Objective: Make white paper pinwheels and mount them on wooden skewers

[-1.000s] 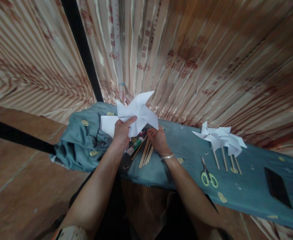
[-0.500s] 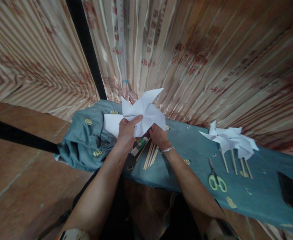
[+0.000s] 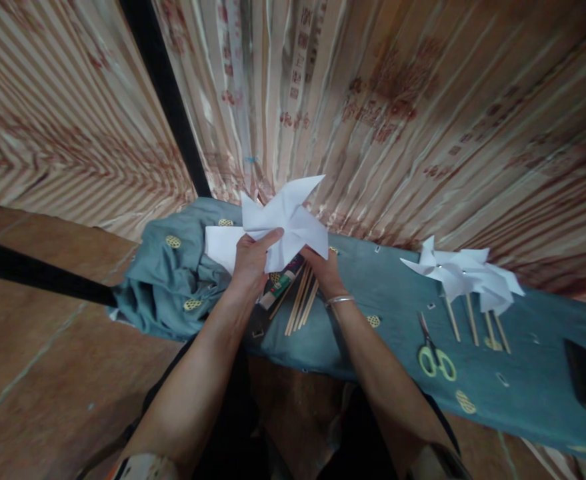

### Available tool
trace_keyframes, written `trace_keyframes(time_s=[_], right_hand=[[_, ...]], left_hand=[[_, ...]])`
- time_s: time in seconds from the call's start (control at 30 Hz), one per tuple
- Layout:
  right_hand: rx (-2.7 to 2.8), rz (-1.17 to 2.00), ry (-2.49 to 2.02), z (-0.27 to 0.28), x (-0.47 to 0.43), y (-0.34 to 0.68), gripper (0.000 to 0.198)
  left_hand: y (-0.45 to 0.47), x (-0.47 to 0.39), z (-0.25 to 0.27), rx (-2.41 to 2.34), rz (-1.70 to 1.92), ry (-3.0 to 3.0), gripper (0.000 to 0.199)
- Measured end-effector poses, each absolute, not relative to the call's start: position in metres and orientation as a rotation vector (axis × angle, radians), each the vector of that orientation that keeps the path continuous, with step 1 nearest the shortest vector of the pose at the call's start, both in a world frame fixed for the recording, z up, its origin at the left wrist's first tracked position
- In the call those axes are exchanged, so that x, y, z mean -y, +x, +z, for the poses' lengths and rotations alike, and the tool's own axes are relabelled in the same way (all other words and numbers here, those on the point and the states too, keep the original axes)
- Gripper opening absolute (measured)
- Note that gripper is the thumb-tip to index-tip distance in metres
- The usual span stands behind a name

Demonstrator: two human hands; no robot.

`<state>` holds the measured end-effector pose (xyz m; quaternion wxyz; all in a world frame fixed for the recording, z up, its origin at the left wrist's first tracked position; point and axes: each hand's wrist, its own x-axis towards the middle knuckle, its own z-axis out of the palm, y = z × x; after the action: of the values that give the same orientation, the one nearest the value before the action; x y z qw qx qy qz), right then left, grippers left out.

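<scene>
"What fills our view?"
"The patterned curtain [image 3: 363,60], then our blue-green cloth [image 3: 367,287] before it, with white pinwheels [image 3: 453,277] lying to our right."
"And our paper pinwheel [image 3: 293,215]?"
"Above the cloth, pinched by our left hand [image 3: 250,259], thumb near its centre."
"Our right hand [image 3: 324,268]?"
"Fingers under the paper; we can't tell whether they grip anything. Nearby we have wooden sticks [image 3: 295,307], scissors [image 3: 429,344] and a green-and-white tube [image 3: 280,285]."

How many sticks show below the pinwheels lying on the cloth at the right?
4: leftmost stick, second stick beside it, then third stick and fourth stick close together at right. The pinwheels may hide more.
</scene>
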<state>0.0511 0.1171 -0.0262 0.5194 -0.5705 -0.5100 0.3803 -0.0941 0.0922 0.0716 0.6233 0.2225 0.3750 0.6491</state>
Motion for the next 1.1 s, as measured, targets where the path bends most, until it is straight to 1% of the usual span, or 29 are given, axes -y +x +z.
trace_keyframes(time_s=[0.1,0.2,0.27,0.4,0.53,0.6,0.63,0.73,0.77,0.83,0.9,0.97,1.1], right_hand=[[0.998,1.029,-1.236,-0.022,-0.108,0.056,0.021],[0.869,1.168,-1.215,-0.014,-0.09,0.072,0.014],[0.827,1.26,-1.252,-0.008,-0.072,0.088,0.016],[0.777,1.338,-1.328,0.005,-0.029,0.118,0.021],[0.834,1.347,-1.417,0.008,0.002,0.14,0.026],[1.012,1.24,-1.53,0.005,0.01,0.15,0.024],[1.151,1.123,-1.62,0.002,0.014,0.155,0.021],[1.636,0.581,-1.892,-0.005,0.023,0.167,0.011],[1.776,0.413,-1.942,-0.006,0.026,0.168,0.011],[1.99,0.198,-1.976,-0.007,0.031,0.167,0.016],[2.124,0.103,-1.97,-0.006,0.034,0.161,0.02],[2.184,0.076,-1.964,-0.005,0.036,0.156,0.022],[2.162,0.222,-1.922,-0.003,0.037,0.161,0.025]], left_hand=[[-0.094,-0.093,0.07,-0.887,1.479,0.509,0.038],[-0.091,-0.092,0.068,-0.917,1.469,0.512,0.039],[-0.087,-0.091,0.066,-0.92,1.454,0.525,0.04],[-0.078,-0.086,0.059,-0.921,1.404,0.583,0.041],[-0.067,-0.081,0.052,-0.947,1.365,0.639,0.042],[-0.062,-0.077,0.049,-0.961,1.34,0.666,0.042],[-0.059,-0.075,0.047,-0.967,1.323,0.683,0.042],[-0.05,-0.068,0.041,-0.993,1.251,0.728,0.039],[-0.046,-0.066,0.038,-1.006,1.228,0.741,0.037],[-0.04,-0.063,0.031,-1.027,1.194,0.758,0.032],[-0.034,-0.061,0.023,-1.038,1.171,0.782,0.027],[-0.029,-0.06,0.016,-1.046,1.158,0.831,0.024],[-0.026,-0.057,0.008,-1.051,1.123,0.905,0.024]])
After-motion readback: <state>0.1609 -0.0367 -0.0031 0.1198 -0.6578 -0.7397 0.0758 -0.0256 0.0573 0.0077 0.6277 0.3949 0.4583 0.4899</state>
